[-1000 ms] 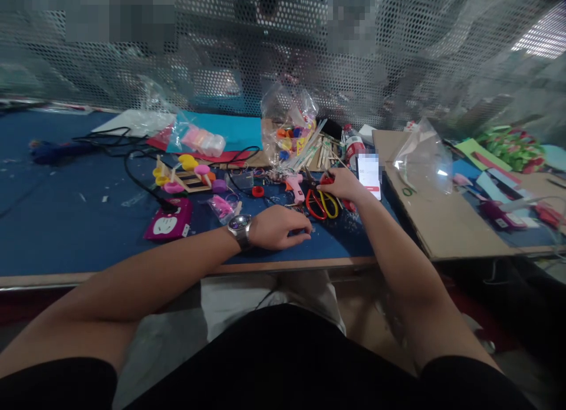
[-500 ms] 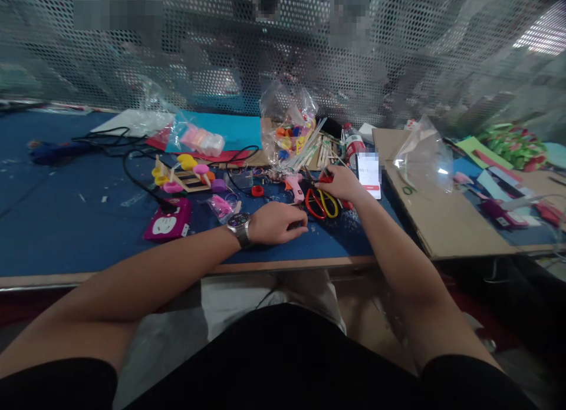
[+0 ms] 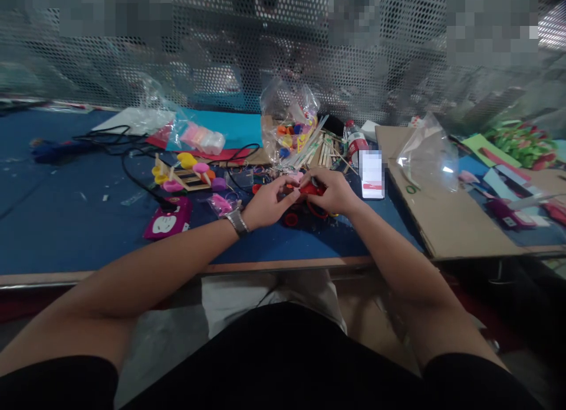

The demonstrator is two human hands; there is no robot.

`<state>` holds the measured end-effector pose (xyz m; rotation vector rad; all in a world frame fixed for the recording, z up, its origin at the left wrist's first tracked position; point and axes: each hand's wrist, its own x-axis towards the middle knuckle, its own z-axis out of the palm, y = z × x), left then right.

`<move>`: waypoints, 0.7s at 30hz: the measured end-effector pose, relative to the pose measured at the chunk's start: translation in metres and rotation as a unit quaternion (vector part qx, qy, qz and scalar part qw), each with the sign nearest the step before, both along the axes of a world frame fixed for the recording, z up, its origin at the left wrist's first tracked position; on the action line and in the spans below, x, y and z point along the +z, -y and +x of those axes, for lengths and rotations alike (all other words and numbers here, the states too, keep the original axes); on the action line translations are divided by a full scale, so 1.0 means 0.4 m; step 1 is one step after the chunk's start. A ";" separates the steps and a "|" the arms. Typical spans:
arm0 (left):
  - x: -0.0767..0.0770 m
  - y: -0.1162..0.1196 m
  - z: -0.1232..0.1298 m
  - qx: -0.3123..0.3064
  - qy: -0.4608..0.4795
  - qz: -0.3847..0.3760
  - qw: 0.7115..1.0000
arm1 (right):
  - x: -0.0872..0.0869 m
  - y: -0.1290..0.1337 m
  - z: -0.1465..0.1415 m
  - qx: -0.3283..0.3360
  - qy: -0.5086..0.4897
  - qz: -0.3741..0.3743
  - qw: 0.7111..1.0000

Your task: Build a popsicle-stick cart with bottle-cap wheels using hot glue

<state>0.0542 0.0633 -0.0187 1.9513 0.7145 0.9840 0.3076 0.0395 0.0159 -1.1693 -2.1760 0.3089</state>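
Both hands meet over the middle of the blue table (image 3: 110,251). My right hand (image 3: 331,192) is curled round a red object (image 3: 312,188), whose exact form is partly covered by the fingers. From the left, my left hand (image 3: 270,202) reaches toward it, thumb and fingers bent close together; whether something small is pinched there is hidden. A red ring-like part (image 3: 290,220) shows just below the hands. The scissors' red and yellow handles are mostly covered by my right hand. Behind the fingertips a bit of the pink glue gun (image 3: 295,177) is visible.
Left of the hands are a purple box (image 3: 170,220) with a black cable and a stick frame with colourful pieces (image 3: 188,175). Behind stand a bag of bright parts (image 3: 289,133), wooden sticks (image 3: 327,149) and a bottle (image 3: 355,142). A phone (image 3: 372,174) and cardboard (image 3: 460,221) lie right.
My left hand has risen from the table to meet my right hand, which has moved slightly left with the red object. The red ring-like part now shows below them.
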 end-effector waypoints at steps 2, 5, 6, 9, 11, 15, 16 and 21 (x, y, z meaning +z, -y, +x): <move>-0.009 -0.001 0.005 -0.018 0.023 -0.024 0.999 | -0.005 0.007 -0.010 0.011 -0.023 -0.001 1.000; -0.020 -0.005 0.012 -0.033 0.059 -0.068 0.995 | -0.006 0.014 -0.018 0.010 -0.060 -0.006 0.998; -0.021 -0.007 0.014 -0.037 0.070 -0.082 0.994 | -0.006 0.016 -0.020 0.006 -0.066 -0.009 0.998; -0.020 -0.010 0.017 -0.051 0.096 -0.113 0.988 | -0.001 0.022 -0.028 0.018 -0.082 -0.012 0.996; -0.014 -0.009 0.017 -0.059 0.111 -0.126 0.984 | 0.000 0.026 -0.033 0.035 -0.097 -0.011 0.995; 0.002 0.001 0.016 -0.072 0.129 -0.153 0.977 | -0.005 0.030 -0.029 0.009 -0.090 -0.022 0.996; 0.005 0.003 0.016 -0.073 0.132 -0.160 0.976 | -0.007 0.030 -0.026 -0.005 -0.084 -0.026 0.996; 0.003 0.003 0.018 -0.065 0.141 -0.181 0.971 | -0.017 0.021 -0.021 -0.022 -0.087 -0.026 0.996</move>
